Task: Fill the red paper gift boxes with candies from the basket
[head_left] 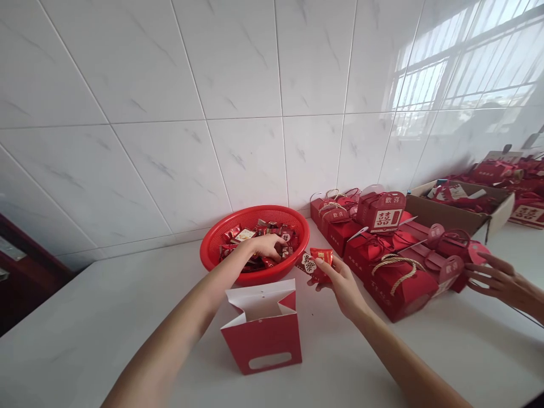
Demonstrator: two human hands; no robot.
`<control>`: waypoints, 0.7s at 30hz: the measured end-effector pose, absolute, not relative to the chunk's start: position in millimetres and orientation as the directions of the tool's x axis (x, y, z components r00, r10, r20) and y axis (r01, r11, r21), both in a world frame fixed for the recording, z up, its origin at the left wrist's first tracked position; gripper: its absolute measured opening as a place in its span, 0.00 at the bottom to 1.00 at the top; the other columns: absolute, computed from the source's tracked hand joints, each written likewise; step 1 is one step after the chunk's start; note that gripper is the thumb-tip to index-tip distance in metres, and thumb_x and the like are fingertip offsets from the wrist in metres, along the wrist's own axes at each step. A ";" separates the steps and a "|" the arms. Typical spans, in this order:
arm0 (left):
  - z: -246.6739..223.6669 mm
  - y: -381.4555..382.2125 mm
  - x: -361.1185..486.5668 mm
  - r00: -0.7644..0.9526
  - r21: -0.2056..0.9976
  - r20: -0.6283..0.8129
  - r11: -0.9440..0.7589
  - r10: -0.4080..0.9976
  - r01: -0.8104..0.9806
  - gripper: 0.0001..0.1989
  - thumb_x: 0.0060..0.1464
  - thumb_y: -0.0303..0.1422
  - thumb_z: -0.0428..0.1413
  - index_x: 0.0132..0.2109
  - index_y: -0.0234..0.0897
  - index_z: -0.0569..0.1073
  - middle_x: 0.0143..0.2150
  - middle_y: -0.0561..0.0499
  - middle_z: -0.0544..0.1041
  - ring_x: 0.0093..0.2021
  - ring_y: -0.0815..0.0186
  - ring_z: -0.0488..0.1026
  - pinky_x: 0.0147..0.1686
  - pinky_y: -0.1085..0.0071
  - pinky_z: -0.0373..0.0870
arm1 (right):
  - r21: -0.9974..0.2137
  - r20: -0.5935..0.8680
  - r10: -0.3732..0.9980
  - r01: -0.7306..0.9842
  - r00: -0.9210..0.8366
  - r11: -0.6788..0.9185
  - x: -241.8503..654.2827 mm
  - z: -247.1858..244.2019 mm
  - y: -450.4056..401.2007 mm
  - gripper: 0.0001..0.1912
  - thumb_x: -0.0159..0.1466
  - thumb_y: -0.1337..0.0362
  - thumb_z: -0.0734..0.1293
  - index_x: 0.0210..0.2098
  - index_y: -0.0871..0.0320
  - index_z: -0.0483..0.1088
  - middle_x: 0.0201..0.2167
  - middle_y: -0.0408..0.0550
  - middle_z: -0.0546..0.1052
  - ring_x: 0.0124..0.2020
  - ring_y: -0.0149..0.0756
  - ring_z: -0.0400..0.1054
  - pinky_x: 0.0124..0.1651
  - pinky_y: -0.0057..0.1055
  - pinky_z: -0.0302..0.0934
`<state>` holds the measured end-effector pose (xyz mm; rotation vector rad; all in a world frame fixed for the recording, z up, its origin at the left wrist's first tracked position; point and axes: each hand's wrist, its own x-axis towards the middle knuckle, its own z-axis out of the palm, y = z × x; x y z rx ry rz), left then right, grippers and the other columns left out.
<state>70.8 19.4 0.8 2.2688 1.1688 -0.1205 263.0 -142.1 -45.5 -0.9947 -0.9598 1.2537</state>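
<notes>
Right hand [340,280], near the frame's centre, grips red wrapped packets [307,263]. Left hand [270,246] dips into the red basket [206,249] beside it, curled among more sweets [232,233], its grip unclear; at lower centre stands an open red box [263,337], with gift boxes [397,292] and a co-worker's hand [504,280] at right

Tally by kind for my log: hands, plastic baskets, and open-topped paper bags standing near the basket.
Hands: 3 (wearer's left hand and right hand, plus a co-worker's hand)
Plastic basket: 1
Open-topped paper bag: 1
Total: 5
</notes>
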 end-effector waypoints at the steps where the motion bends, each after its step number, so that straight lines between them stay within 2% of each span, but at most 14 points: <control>1: 0.3 19.1 71.1 0.619 0.476 -0.320 -0.444 0.717 0.759 0.29 0.37 0.32 0.61 0.52 0.37 0.77 0.36 0.52 0.80 0.36 0.60 0.75 0.32 0.73 0.66 | -0.957 0.029 0.997 -0.287 0.076 0.050 263.1 -45.8 -142.1 0.27 0.54 0.45 0.73 0.44 0.59 0.73 0.31 0.47 0.78 0.25 0.36 0.74 0.27 0.29 0.62; 7: 1.1 16.3 72.3 0.653 0.625 -0.175 -0.429 0.737 0.652 0.18 0.35 0.27 0.59 0.40 0.34 0.76 0.35 0.51 0.80 0.38 0.59 0.77 0.37 0.70 0.71 | -0.957 0.029 0.996 -0.287 0.079 0.050 263.7 -44.6 -142.5 0.27 0.54 0.45 0.74 0.42 0.59 0.73 0.31 0.47 0.78 0.25 0.36 0.74 0.27 0.29 0.62; 10: 6.2 16.3 72.0 0.623 0.682 -0.043 -0.433 0.781 0.590 0.20 0.38 0.27 0.57 0.43 0.35 0.75 0.43 0.47 0.80 0.45 0.58 0.76 0.44 0.67 0.72 | -0.954 0.025 0.996 -0.296 0.082 0.048 263.8 -43.4 -142.7 0.27 0.53 0.45 0.74 0.41 0.59 0.73 0.29 0.46 0.77 0.24 0.36 0.74 0.26 0.29 0.62; 14: 16.8 13.1 70.9 0.557 0.703 0.087 -0.447 0.826 0.553 0.21 0.40 0.31 0.60 0.46 0.36 0.75 0.51 0.44 0.79 0.50 0.55 0.75 0.50 0.62 0.71 | -0.954 0.014 0.996 -0.297 0.086 0.039 264.0 -42.0 -143.1 0.28 0.52 0.45 0.75 0.43 0.59 0.73 0.27 0.45 0.77 0.24 0.37 0.74 0.26 0.29 0.62; 17: 24.9 6.5 70.6 0.551 0.714 0.120 -0.458 0.826 0.530 0.19 0.42 0.38 0.64 0.44 0.38 0.76 0.46 0.46 0.80 0.46 0.56 0.76 0.46 0.64 0.73 | -0.954 0.016 0.996 -0.295 0.090 0.042 264.2 -41.2 -143.8 0.27 0.53 0.45 0.75 0.43 0.59 0.73 0.27 0.45 0.77 0.24 0.37 0.74 0.27 0.29 0.62; 21: 30.3 -0.7 70.3 0.525 0.687 0.110 -0.447 0.844 0.573 0.16 0.44 0.44 0.65 0.36 0.37 0.76 0.34 0.49 0.79 0.31 0.63 0.73 0.32 0.68 0.70 | -0.954 0.024 0.997 -0.297 0.076 0.046 264.1 -40.8 -144.7 0.27 0.53 0.45 0.74 0.42 0.59 0.73 0.28 0.45 0.77 0.24 0.36 0.74 0.27 0.29 0.62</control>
